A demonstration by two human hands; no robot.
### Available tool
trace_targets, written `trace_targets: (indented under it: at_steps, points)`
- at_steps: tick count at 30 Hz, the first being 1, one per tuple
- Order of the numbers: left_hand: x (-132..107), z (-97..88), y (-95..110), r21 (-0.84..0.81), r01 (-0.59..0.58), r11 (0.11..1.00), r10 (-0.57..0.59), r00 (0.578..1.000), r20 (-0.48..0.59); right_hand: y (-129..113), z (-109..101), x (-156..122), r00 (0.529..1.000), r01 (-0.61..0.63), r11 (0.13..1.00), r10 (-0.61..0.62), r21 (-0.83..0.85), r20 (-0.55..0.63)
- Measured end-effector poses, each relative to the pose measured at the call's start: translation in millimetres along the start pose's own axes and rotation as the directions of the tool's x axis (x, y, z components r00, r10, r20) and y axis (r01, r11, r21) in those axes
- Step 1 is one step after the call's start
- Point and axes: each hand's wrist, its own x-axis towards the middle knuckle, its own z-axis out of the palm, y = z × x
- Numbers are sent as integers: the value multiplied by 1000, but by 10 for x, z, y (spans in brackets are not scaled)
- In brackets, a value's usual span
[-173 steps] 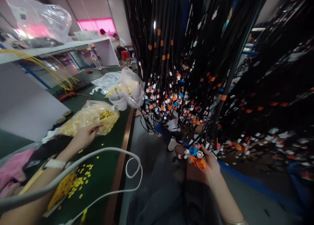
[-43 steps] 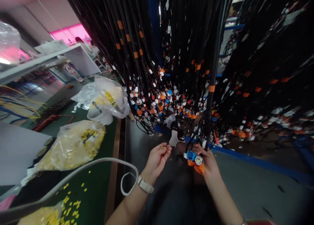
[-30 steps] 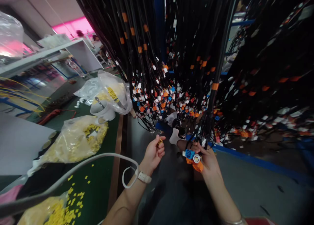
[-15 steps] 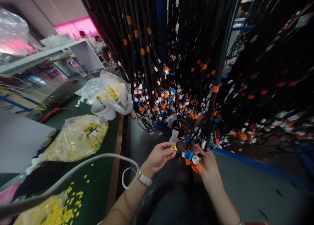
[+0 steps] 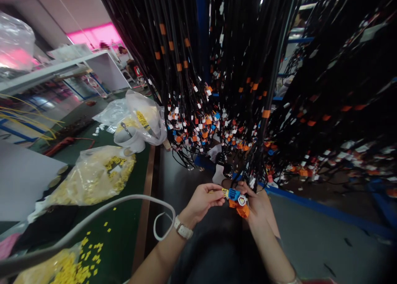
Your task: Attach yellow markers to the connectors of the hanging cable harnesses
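Our left hand [image 5: 203, 198] pinches a small yellow plastic clip [image 5: 225, 192] between thumb and fingertips, touching it to the blue connector [image 5: 234, 194]. Our right hand [image 5: 257, 203] is closed around a blocky cluster of blue, white and orange connectors at the end of thin black wires [image 5: 259, 151]. On the green bench [image 5: 130, 201] lie crinkled clear bags of yellow clips [image 5: 93, 176].

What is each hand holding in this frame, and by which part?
The left hand pinches a small yellow clip by its left end. The right hand grips the blue-and-orange connector bunch at its wire side.
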Motion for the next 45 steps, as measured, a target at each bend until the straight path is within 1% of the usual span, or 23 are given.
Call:
trace_targets:
  at_steps: [4,10,14,17,22,24,27,29,31,33,34,36,39,42,45]
  points:
    - [-4,19,-17,26,-24,999,24,1000,4,10,21,-8,999,-35,999,35,9,-9]
    - [-4,66,-45,141,-78,987,82,996,-22,25,11,-26,1000,-20,1000,20,-22,-8]
    - [-7,74,-50,183,-71,981,84,995,-60,28,-5,-36,1000,-26,1000,26,-3,-7]
    - [-19,72,-43,190,-59,980,73,995,-63,17,11,-48,999,-34,999,34,-2,5]
    - [-34,81,-46,238,-102,966,119,991,-60,8,35,-63,1000,-29,1000,29,11,-11]
    - [-33,82,-36,235,-97,967,117,990,-75,9,17,-60,999,-30,999,30,12,-15]
    - [-31,78,2,189,-100,977,118,989,-86,6,-35,-47,1000,-15,1000,15,-5,22]
    - [-35,78,28,167,-129,977,141,988,-64,2,-71,-36,999,-15,1000,16,-21,49]
    - [-46,85,41,184,-163,969,170,985,-23,0,-96,-25,998,-15,999,17,-35,53]
    - [-58,96,37,265,-217,940,221,975,16,4,-103,-18,999,-7,999,9,-47,44]
    - [-63,101,30,326,-261,909,264,964,37,7,-100,-16,999,-4,999,6,-51,40]
    - [-70,105,16,455,-352,818,361,930,69,15,-84,-18,999,-3,999,5,-47,36]
    - [-84,100,23,591,-422,688,456,884,101,21,-53,-28,1000,-1,1000,1,-11,15]
    - [-107,100,67,630,-487,605,495,850,181,18,-38,-40,1000,3,1000,-2,9,-13]
    - [-132,115,102,624,-530,575,503,830,242,20,-50,-43,1000,-4,1000,4,13,-5]
